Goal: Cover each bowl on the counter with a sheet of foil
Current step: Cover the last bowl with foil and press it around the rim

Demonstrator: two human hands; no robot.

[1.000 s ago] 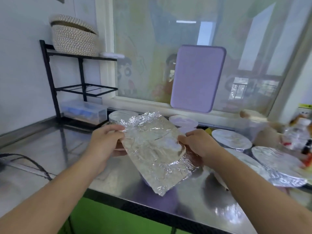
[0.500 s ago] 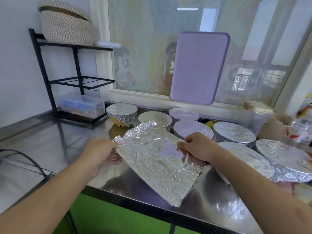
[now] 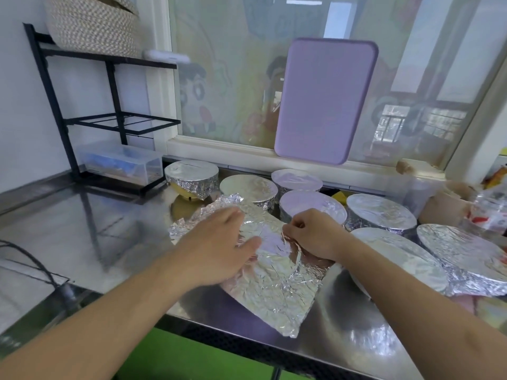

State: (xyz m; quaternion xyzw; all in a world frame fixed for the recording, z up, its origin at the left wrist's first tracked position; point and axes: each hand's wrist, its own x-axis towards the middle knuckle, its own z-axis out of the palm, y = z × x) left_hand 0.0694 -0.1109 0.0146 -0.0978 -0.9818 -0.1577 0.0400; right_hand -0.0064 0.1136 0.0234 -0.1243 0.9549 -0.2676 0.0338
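hidden: the foil (image 3: 274,281) is covering whatever is lying under it; a pinkish edge is showing at its near left, but I can't tell if that's a bowl rim.
cut off: the basket (image 3: 93,26) is running out of the top of the view; the clutter at far right is getting clipped and blurred, can't make it out.
foil: a crinkled sheet is lying near the counter's (image 3: 82,229) front edge, with one corner pointing toward the person and the far end bunching up by the covered bowls (image 3: 312,207).
left hand (image 3: 216,248): it's lying flat on the sheet's left half, fingers straight and close together, thumb sticking out to the right, palm down on the foil.
right hand (image 3: 315,234): its fingers are curling in and pinching the foil's right edge; the fingertips are folding under, so the exact grip point is hard to see.
foil vs fingers: the sheet is sitting under the left palm and spreading between both hands; its near corner is reaching well past both wrists.
behind: eight or so foil-topped bowls are sitting in rows toward the window; a purple board (image 3: 326,100) is leaning on the glass.
left: a black rack (image 3: 82,86) is standing over a clear box (image 3: 120,163).
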